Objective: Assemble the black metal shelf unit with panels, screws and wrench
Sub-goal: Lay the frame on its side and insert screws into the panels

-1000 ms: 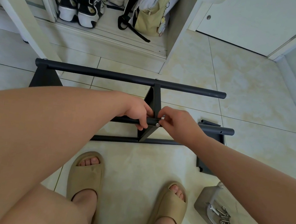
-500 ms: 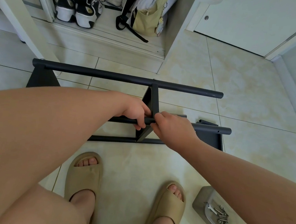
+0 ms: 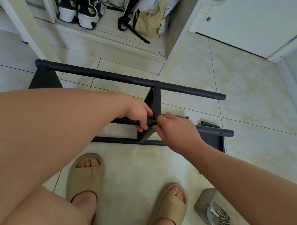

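Head view: the shelf frame lies on its side on the tiled floor [image 3: 253, 104], its far tube [image 3: 111, 76] and near tube [image 3: 214, 131] joined by an upright middle panel [image 3: 157, 98]. The left hand [image 3: 138, 115] wraps its fingers round the near tube just beside that panel. The right hand [image 3: 176, 131] has its fingertips [image 3: 160, 116] drawn close together at the joint. Whether they pinch a screw there cannot be told, since the hand hides the spot.

The likely trouble is at this joint. If the left hand's grip slackens, the tube may roll and its hole slip out of line with the panel. A fastener started by touch alone could then go in crooked or drop to the floor.

An end panel [image 3: 43, 80] stands at the left end of the frame, and another panel [image 3: 212, 142] lies under the right end. A grey tray [image 3: 201, 202] with spare screws [image 3: 223, 220] and the wrench [image 3: 213, 211] sits by the right slipper [image 3: 171, 203], partly hidden by the right forearm. Sneakers [image 3: 78, 5] and a bag [image 3: 149, 18] fill the closet beyond, well apart from the work.
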### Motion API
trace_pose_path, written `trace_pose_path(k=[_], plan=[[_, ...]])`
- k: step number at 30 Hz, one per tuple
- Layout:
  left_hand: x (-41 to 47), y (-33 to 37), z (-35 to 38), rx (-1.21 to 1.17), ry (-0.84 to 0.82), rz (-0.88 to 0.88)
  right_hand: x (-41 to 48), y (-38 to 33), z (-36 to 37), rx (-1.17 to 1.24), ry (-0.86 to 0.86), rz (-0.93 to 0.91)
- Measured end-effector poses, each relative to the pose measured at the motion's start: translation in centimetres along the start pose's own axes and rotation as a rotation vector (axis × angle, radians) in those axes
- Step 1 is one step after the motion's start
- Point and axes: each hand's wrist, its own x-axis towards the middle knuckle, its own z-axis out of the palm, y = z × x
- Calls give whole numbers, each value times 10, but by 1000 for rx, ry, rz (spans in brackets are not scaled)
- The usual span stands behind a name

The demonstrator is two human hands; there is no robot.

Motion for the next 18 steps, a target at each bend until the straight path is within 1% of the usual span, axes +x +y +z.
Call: trace_pose_path(k=[2,5,8,12,15,18], plan=[[0,0,0,-1,10,-8,-1,0,-3,44,11,-70],[1,0,0,-7,33,-30,1,0,-1,15,17,-132],[3,-1,0,-16,33,-26,2,-1,3,3,54,-113],[-1,1,0,-21,9,-15,3,1,4,36,165,-68],[-3,2,0,-6,-2,-18,-1,5,4,73,120,-111],[-4,2,0,2,19,-28,-2,6,5,19,74,-148]])
